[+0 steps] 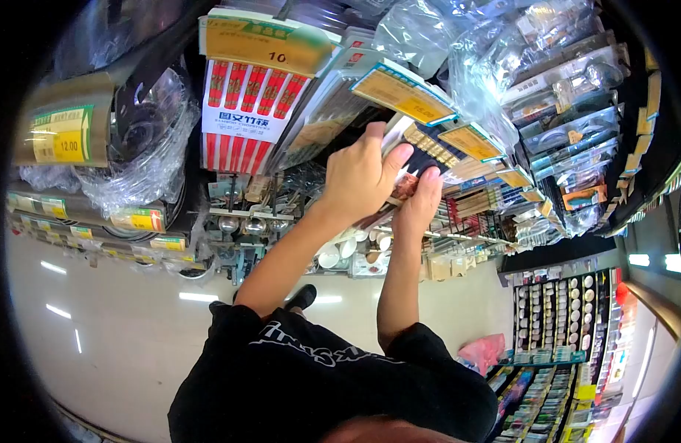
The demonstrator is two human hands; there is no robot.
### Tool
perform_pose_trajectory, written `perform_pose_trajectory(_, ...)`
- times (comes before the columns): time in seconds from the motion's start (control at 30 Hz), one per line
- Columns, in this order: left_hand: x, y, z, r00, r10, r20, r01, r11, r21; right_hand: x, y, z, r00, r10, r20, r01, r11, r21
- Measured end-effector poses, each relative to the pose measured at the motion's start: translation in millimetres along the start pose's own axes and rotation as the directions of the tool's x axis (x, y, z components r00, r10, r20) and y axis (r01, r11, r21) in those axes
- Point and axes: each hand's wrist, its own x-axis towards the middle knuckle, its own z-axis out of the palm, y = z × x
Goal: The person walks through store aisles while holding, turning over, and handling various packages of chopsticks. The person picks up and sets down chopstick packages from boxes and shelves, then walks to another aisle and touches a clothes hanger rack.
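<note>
A dark flat package (431, 153) with a row of gold shapes and a food picture hangs under the price tags; what is inside it I cannot make out. My left hand (361, 176) grips its near side, thumb bent over the edge and the other fingers partly hidden. Lower down, my right hand (418, 205) is closed on the same package, its thumb on the front. Left of my hands hangs a pack of red-and-white bamboo chopsticks (237, 122) under a yellow price tag (263, 46).
Plastic-wrapped bowls (145, 140) fill the shelf at left. Packaged utensils (569, 125) hang at right, with a yellow price tag (403, 97) in front of the rack. Ladles (255, 224) hang below. A pink bag (482, 352) sits by the lower right shelves, beside the pale floor (134, 332).
</note>
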Motion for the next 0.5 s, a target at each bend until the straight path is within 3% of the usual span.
perform_pose_trajectory(0.03, 2, -4, 3, 1.0, 0.011, -0.019, -0.011, 1.0, -0.002, 5, 11, 0, 0.997, -0.03, -0.073, 0.027, 0.998, -0.05)
perform_pose_trajectory(0.1, 5, -10, 7, 0.998, 0.036, -0.051, -0.037, 0.999, -0.003, 10, 17, 1, 0.995, -0.069, -0.072, 0.062, 0.993, -0.102)
perform_pose_trajectory(0.13, 6, -10, 6, 0.999, -0.017, -0.029, 0.017, 1.0, -0.014, 12, 15, 8, 0.993, -0.099, -0.071, 0.096, 0.994, -0.042)
perform_pose_trajectory(0.4, 28, -23, 13, 0.999, -0.034, -0.027, 0.032, 0.997, -0.066, 37, 34, 12, 1.0, -0.001, -0.011, 0.002, 0.999, 0.043)
perform_pose_trajectory(0.5, 33, -30, 20, 0.996, -0.086, -0.032, 0.088, 0.995, 0.048, 47, 41, 19, 0.997, 0.039, -0.064, -0.036, 0.998, 0.055)
